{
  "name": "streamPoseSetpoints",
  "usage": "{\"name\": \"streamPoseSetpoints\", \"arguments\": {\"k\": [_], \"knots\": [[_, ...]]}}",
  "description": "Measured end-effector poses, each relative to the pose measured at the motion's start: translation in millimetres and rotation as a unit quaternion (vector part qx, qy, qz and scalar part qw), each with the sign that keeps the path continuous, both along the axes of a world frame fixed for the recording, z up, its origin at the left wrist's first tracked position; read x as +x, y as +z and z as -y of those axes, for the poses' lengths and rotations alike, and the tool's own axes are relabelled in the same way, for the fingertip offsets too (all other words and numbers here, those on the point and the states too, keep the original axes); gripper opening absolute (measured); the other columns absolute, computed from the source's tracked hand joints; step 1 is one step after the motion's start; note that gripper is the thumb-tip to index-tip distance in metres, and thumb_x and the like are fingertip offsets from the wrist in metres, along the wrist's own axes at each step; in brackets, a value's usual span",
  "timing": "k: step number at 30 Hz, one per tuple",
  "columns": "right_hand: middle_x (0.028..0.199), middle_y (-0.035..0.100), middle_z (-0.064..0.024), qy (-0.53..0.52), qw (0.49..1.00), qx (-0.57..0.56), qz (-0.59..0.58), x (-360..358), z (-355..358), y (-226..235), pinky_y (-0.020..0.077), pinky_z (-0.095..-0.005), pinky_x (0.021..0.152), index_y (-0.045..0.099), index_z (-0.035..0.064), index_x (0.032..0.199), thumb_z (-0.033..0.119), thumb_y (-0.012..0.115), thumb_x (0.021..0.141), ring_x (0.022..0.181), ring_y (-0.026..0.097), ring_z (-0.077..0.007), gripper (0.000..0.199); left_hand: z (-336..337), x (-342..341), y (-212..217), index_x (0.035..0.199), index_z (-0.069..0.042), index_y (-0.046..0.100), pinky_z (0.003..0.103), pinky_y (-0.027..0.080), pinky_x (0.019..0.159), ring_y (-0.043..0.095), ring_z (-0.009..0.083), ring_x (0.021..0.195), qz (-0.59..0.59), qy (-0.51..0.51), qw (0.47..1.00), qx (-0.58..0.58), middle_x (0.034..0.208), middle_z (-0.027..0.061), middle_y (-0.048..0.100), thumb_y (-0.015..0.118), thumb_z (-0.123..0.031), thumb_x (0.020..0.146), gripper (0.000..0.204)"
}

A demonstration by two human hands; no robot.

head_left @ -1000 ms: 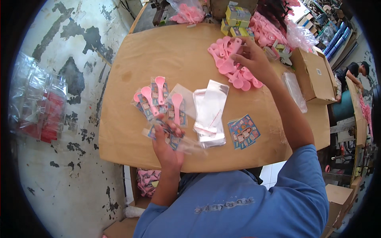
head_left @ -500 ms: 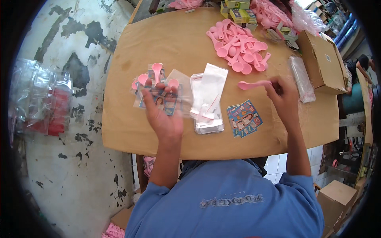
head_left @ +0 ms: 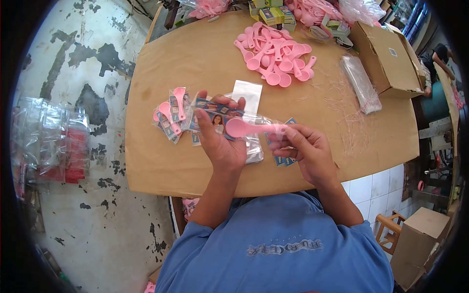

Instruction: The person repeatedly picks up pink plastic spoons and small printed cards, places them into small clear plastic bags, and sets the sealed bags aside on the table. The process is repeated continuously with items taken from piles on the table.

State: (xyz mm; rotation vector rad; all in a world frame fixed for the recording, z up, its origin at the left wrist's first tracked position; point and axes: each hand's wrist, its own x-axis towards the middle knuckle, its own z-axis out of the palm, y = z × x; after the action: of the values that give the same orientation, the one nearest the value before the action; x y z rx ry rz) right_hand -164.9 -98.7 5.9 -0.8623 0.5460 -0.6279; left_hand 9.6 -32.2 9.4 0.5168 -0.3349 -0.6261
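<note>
My left hand [head_left: 225, 151] grips a clear plastic bag with a blue printed card [head_left: 228, 112] in it, thumb on the near side. Between finger and thumb, my right hand [head_left: 310, 152] pinches the handle of a pink measuring spoon [head_left: 239, 128]. Its bowl lies at the card, within or against the clear film; I cannot tell which. Under my hands rests a stack of clear bags [head_left: 248, 92], partly covered. More blue cards [head_left: 288, 161] show from beneath my right fingers. To the left lie bagged cards with pink spoons [head_left: 180, 100].
A heap of loose pink spoons [head_left: 276, 53] occupies the far middle of the brown table [head_left: 190, 63]. A cardboard box [head_left: 386, 58] and a bundle of clear bags [head_left: 360, 85] stand at the right. Small yellow boxes [head_left: 273, 16] line the far edge.
My right hand has brought the spoon left and nearer, up to the card in my left hand. My left hand has shifted right from the bagged spoons.
</note>
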Motion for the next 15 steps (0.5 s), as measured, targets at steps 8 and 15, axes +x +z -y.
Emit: {"name": "streamPoseSetpoints", "arguments": {"k": [8, 15], "knots": [[0.092, 0.066, -0.0034, 0.065, 0.987, -0.123, -0.074, 12, -7, -9, 0.0501, -0.0218, 0.062, 0.064, 0.0014, 0.1, 0.018, 0.074, 0.096, 0.076, 0.062, -0.0072, 0.02, -8, -13, 1, 0.141, -0.012, 0.046, 0.041, 0.056, 0.096, 0.062, 0.0149, 0.092, -0.083, -0.136, 0.987, 0.006, 0.103, 0.0039, 0.061, 0.056, -0.044, 0.105, 0.048], [0.104, 0.059, -0.0061, -0.036, 0.962, -0.26, -0.07, 28, -14, -21, 0.0493, -0.0251, 0.074, 0.057, 0.0054, 0.112, 0.018, 0.083, 0.088, 0.093, 0.058, -0.0096, 0.038, -14, -6, -8, 0.141, -0.01, 0.048, 0.041, 0.057, 0.096, 0.065, 0.0179, 0.099, -0.144, -0.212, 0.967, 0.01, 0.113, 0.0064, 0.062, 0.054, -0.033, 0.108, 0.041]]}}
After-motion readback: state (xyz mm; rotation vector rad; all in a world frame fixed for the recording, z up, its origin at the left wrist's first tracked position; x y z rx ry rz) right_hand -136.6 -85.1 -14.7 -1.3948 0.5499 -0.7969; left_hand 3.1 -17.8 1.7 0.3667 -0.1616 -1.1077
